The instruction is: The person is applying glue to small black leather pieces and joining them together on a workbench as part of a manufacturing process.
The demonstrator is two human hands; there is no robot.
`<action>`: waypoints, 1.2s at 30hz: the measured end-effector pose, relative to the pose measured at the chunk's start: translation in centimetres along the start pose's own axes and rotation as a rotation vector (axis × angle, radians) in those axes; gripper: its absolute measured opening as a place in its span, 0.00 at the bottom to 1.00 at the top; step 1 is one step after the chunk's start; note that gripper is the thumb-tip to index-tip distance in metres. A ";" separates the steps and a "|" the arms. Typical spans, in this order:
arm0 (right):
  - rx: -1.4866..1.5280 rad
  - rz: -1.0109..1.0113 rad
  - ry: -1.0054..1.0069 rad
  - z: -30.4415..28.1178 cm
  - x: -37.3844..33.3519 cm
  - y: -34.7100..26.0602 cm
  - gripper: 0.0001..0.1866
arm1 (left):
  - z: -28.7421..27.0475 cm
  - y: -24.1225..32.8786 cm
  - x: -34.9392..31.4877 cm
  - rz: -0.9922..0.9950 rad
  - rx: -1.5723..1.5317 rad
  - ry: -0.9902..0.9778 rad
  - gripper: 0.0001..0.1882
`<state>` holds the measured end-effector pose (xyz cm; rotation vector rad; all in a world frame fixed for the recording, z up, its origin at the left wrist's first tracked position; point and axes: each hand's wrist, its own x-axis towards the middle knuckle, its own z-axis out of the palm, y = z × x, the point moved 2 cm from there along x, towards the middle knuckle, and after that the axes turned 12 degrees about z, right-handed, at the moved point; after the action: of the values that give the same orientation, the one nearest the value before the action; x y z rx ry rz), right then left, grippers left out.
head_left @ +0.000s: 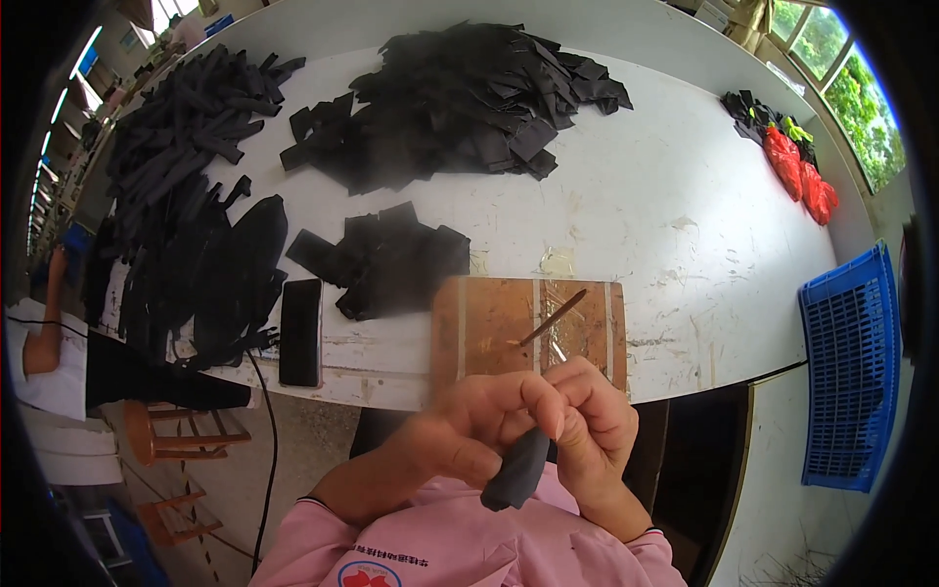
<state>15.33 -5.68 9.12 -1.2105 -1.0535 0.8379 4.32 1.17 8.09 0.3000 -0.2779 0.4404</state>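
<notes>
In front of my chest, both hands meet around a small piece of black fabric (518, 474), which looks folded or tubular and hangs below the fingers. My left hand (468, 423) is closed on its upper left side, slightly smeared by motion. Thumb and fingers pinched, my right hand (599, 416) grips the top of the same piece. Just beyond the hands lies a wooden board (489, 338) with pale tape strips at the table edge. A thin dark pointed stick (554, 318) rests slantwise on it. A thin shiny sliver near my right fingers is too small to name.
Flat black fabric pieces (406, 259) lie beyond the board, with a large heap (460, 103) farther back. Rolled black pieces (201, 117) pile up at left. A phone (300, 333), red bags (800, 171) and a blue crate (851, 367) surround the workspace. Another person's arm (49, 318) shows at far left.
</notes>
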 end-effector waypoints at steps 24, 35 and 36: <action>-0.028 0.348 -0.250 -4.5 7.6 6.4 0.13 | -2.9 0.9 3.7 0.248 0.861 0.419 0.16; -0.052 0.264 0.078 -4.2 5.9 7.0 0.12 | -3.5 2.5 4.6 0.704 1.769 0.141 0.12; -0.057 0.260 0.074 -4.3 5.9 6.4 0.12 | -3.3 2.4 5.1 0.756 1.720 -0.007 0.13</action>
<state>21.47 -0.38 3.74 -1.4369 -0.8761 0.9594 8.31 6.25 7.24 1.9099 0.0735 1.3737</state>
